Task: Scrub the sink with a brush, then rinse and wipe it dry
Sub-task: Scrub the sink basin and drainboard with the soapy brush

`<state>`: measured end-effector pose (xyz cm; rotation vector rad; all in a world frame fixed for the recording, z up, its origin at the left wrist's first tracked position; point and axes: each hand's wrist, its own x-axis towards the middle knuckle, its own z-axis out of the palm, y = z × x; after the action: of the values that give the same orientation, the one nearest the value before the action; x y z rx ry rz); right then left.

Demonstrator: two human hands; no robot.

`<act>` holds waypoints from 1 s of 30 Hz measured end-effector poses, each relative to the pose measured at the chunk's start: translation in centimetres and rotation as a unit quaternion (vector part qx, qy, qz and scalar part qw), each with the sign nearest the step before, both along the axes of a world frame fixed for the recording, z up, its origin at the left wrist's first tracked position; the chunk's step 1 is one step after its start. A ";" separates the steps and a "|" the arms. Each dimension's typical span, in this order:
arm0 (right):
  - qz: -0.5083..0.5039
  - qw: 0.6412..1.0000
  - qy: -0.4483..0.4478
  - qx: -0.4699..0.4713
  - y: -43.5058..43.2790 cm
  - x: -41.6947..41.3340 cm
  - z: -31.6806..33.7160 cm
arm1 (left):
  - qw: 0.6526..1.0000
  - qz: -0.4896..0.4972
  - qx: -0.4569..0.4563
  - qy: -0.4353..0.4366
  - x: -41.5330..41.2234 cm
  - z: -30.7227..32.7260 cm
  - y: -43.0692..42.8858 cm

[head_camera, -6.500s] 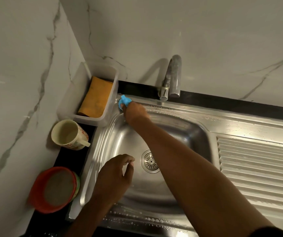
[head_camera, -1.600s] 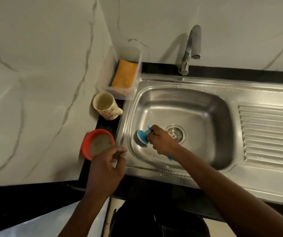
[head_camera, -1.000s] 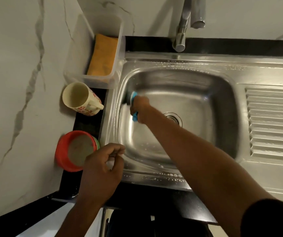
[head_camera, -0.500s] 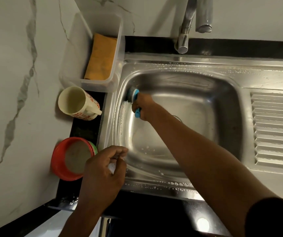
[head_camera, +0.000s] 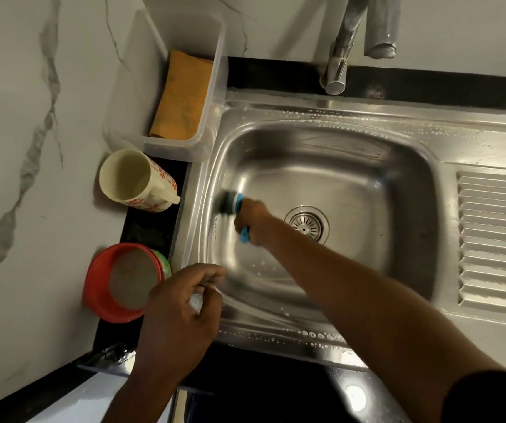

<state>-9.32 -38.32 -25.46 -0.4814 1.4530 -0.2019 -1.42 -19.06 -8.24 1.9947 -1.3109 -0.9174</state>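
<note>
Inside the sink [head_camera: 352, 166], the right hand [head_camera: 256, 222] grips a blue brush [head_camera: 230, 203].

The stainless-steel sink [head_camera: 367, 117], wet with suds dotted along its rim, holds a blue brush [head_camera: 230, 203] whose dark bristles, blurred, seem pressed against the basin's left wall.

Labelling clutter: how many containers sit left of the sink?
3 plainly: clear tub at the back with an orange cloth, mug in the middle, red bowl nearest. A green rim beside the red bowl may be a fourth, mostly hidden.
</note>
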 end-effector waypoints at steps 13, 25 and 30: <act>0.052 0.991 -0.041 0.113 3.9 -1.6 -1.0 | 1.000 0.011 0.013 0.008 0.1 0.8 2.2; 0.385 0.916 -0.095 0.054 6.1 -6.2 6.4 | 1.000 0.015 0.010 0.004 -0.1 0.9 2.8; 0.427 0.900 -0.065 0.064 5.7 -5.2 3.8 | 1.000 0.018 0.012 0.002 0.2 0.6 3.0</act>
<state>-14.47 -32.65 -21.65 -0.9309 1.0020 0.5524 -1.26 -16.10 -7.61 2.0279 -1.2636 -0.9234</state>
